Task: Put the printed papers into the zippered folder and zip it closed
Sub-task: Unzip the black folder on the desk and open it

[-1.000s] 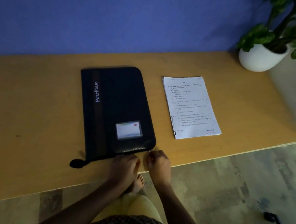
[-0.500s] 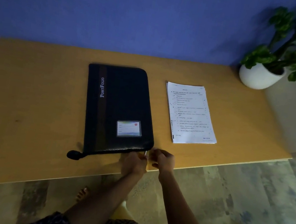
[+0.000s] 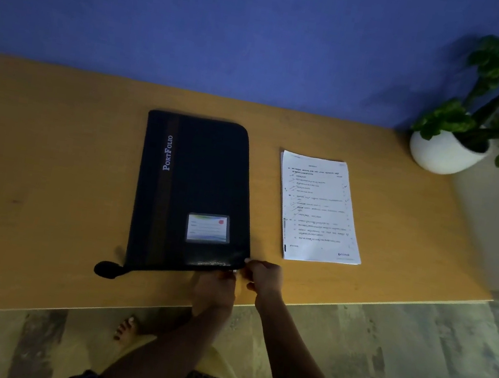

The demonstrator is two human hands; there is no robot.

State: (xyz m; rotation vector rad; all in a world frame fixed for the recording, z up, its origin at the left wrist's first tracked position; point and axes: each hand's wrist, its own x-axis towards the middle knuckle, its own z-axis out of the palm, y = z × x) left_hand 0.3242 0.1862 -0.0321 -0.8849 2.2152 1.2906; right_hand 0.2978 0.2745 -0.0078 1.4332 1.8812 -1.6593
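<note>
A black zippered folder (image 3: 191,193) marked "PortFolio" lies flat and closed on the wooden table (image 3: 47,191), with a small label window near its front right corner. A stack of printed papers (image 3: 318,208) lies to its right, apart from it. My left hand (image 3: 215,287) rests on the folder's front edge near the right corner. My right hand (image 3: 262,276) pinches at that corner, where a small metal zipper pull (image 3: 234,271) glints between the two hands. Dim light hides exactly what each hand grips.
A white pot with a green plant (image 3: 448,150) stands at the table's back right corner against the blue wall (image 3: 234,24). A black tab (image 3: 106,268) sticks out from the folder's front left corner. The table's front edge runs just below my hands; a bare foot shows on the floor.
The camera has shifted, so the table sits more level in view. Both hands stay at the folder's front right corner, the right one slightly further right. Folder and papers have not moved.
</note>
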